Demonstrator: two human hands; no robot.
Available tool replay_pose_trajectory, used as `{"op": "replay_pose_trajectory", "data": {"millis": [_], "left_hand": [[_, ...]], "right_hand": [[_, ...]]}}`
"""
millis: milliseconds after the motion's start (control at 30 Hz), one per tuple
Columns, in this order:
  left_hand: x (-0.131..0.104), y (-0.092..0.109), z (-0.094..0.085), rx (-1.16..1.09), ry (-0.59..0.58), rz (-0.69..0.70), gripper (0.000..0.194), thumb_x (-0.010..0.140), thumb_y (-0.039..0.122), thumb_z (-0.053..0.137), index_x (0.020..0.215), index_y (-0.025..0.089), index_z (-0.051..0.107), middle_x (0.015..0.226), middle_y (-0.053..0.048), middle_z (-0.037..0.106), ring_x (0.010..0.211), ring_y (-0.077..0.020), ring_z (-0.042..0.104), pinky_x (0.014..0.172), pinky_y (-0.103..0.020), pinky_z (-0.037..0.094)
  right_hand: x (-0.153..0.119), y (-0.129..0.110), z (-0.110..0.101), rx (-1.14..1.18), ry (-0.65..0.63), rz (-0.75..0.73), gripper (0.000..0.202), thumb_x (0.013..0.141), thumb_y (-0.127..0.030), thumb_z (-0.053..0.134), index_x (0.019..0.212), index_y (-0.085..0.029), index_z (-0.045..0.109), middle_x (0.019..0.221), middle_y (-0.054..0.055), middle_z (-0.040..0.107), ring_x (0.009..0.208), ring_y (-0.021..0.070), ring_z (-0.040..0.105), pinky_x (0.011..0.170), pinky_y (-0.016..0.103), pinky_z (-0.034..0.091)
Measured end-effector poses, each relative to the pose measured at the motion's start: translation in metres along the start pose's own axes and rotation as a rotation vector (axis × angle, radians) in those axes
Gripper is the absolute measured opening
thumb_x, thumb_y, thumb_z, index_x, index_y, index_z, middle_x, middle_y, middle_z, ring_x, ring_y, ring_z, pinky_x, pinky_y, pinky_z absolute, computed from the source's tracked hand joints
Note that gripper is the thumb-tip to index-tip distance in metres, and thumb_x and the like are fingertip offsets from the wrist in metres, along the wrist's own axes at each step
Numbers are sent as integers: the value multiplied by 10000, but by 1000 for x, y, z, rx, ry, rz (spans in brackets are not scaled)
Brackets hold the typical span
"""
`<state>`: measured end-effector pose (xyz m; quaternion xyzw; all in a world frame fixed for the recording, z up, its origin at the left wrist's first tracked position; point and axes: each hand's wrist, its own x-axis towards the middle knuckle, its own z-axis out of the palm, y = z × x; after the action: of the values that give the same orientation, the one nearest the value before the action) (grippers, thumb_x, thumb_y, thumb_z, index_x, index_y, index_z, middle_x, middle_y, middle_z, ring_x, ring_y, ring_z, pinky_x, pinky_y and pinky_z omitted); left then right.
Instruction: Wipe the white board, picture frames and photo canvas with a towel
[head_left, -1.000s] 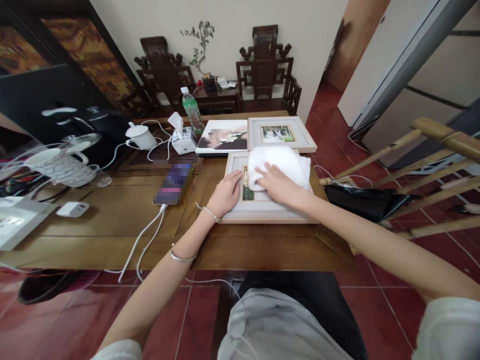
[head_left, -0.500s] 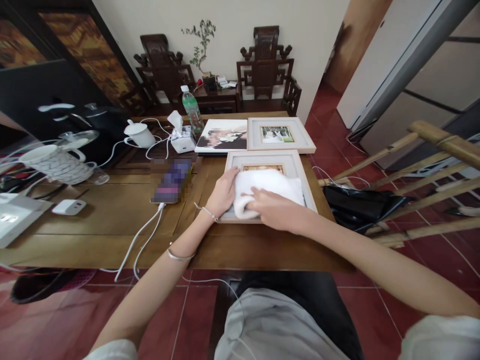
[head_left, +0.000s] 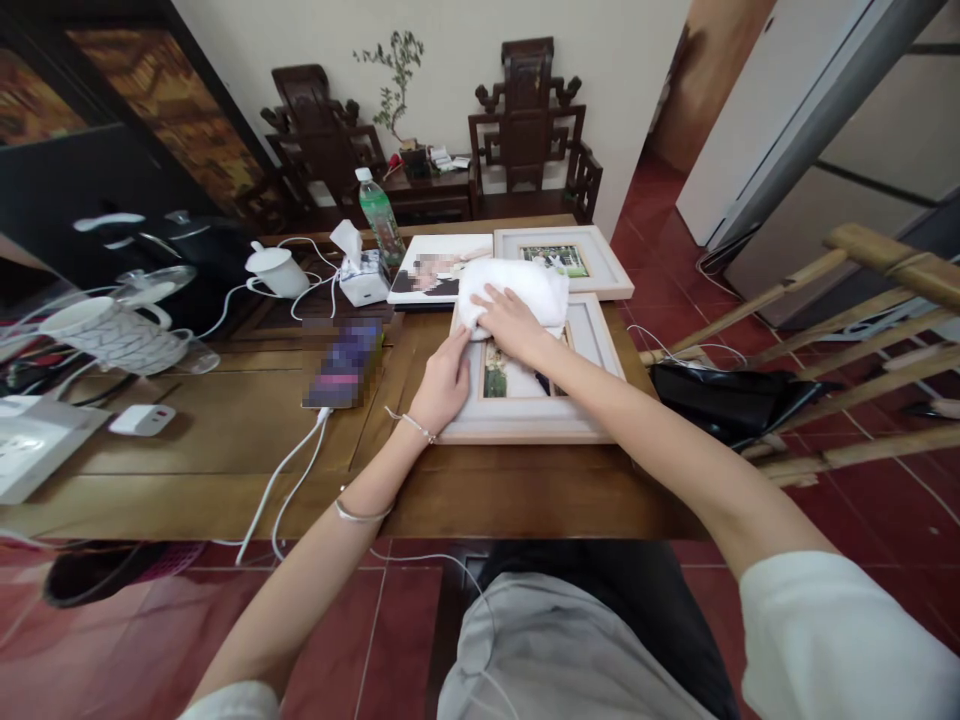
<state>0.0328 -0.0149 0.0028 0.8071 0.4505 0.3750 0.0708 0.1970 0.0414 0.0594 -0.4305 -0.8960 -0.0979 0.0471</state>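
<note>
Looking down from the head camera, I see a room with a cream wall [head_left: 465,60] at the back, dark red floor tiles [head_left: 660,250] and two carved dark wooden chairs [head_left: 529,120] flanking a small potted branch [head_left: 394,85]. A pale bamboo frame [head_left: 862,330] slants in along the right edge. Nearest me, a long wooden table [head_left: 225,440] fills the middle, its grain bare along the front edge.

On it, in the middle, lies a white picture frame [head_left: 592,345] flat on its back, photo up. Beyond it, touching its far edge, lie a second white frame [head_left: 600,265] and an unframed print [head_left: 427,275]. To the left stand a white patterned pitcher [head_left: 112,335], a white lidded cup [head_left: 274,270], a tissue box [head_left: 360,285] and a green bottle [head_left: 379,215]; a phone [head_left: 343,362] lies beside the near frame with a white cable [head_left: 281,485] trailing off the front edge. A black bag [head_left: 720,395] sits at the table's right end.

My left hand [head_left: 442,385] rests flat on the near frame's left border, fingers loosely spread, gripping nothing. My right hand [head_left: 510,320] presses palm-down with fingers extended on a folded white cloth [head_left: 517,285], which lies over the frame's far left corner and spills onto the print behind.
</note>
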Motion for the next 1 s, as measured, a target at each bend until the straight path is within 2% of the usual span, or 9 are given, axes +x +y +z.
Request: {"op": "replay_pose_trajectory", "data": {"millis": [67, 133, 367, 467, 567, 700, 833, 900, 1000], "left_hand": [[0, -1, 0, -7, -33, 11, 438, 823, 33, 445, 1189, 147, 656, 1373, -122, 607, 1291, -256, 563, 1139, -436, 415], [0, -1, -1, -18, -52, 10, 438, 793, -6, 426, 1090, 166, 700, 1336, -97, 637, 1274, -244, 579, 1133, -428, 425], [-1, 1, 1, -43, -56, 3, 462, 746, -55, 402, 1030, 143, 708, 1331, -125, 634, 1307, -245, 550, 1152, -422, 402], [-1, 1, 1, -54, -72, -7, 465, 738, -47, 395, 1010, 170, 703, 1336, -100, 633, 1321, -244, 537, 1151, -442, 402], [-1, 0, 1, -72, -86, -17, 463, 728, -34, 393, 993, 190, 700, 1339, -79, 631, 1334, -249, 523, 1151, -470, 396], [0, 1, 0, -66, -107, -4, 462, 723, -27, 390, 993, 188, 697, 1344, -85, 622, 1349, -249, 504, 1154, -470, 388], [3, 2, -3, -49, -145, 27, 486, 722, -38, 377, 1024, 178, 691, 1358, -92, 608, 1337, -235, 514, 1150, -469, 387], [4, 3, -5, -63, -165, 41, 504, 716, -47, 368, 1038, 173, 687, 1372, -96, 599, 1322, -229, 530, 1146, -463, 392], [4, 5, -7, -78, -177, 60, 525, 699, -59, 363, 1044, 169, 685, 1386, -98, 590, 1318, -223, 537, 1146, -449, 392]], "right_hand": [[-5, 5, 2, -10, -15, 22, 429, 860, 20, 418, 1161, -110, 695, 1521, 128, 454, 1452, 323, 304, 1139, 522, 301], [-16, 14, 1, -32, -28, 46, 406, 851, 10, 450, 1152, -109, 696, 1517, 132, 458, 1453, 320, 302, 1143, 525, 288], [-76, 75, -17, -161, -90, 150, 465, 813, 61, 406, 1157, -74, 688, 1382, 166, 592, 1405, 321, 384, 1089, 503, 348], [-100, 91, -28, -189, -111, 191, 469, 814, 57, 389, 1165, -53, 681, 1291, 213, 640, 1348, 320, 458, 1030, 483, 396], [-122, 81, -40, -192, -159, 158, 476, 774, 75, 395, 1108, -61, 706, 1330, 216, 613, 1322, 316, 488, 1005, 469, 418], [-160, 42, -58, -147, -240, 76, 412, 716, 77, 439, 921, -100, 749, 1377, 179, 591, 1343, 323, 469, 1033, 478, 414], [-193, 16, -71, -47, -241, 24, 418, 645, 73, 469, 872, -134, 753, 1359, 160, 609, 1339, 313, 483, 1058, 469, 415], [-195, 17, -72, -32, -226, 47, 436, 622, 77, 457, 863, -138, 751, 1354, 154, 615, 1326, 304, 500, 1046, 442, 432], [-179, 30, -65, -59, -214, 110, 432, 651, 73, 435, 871, -127, 748, 1342, 165, 620, 1228, 305, 581, 974, 415, 477]]}}
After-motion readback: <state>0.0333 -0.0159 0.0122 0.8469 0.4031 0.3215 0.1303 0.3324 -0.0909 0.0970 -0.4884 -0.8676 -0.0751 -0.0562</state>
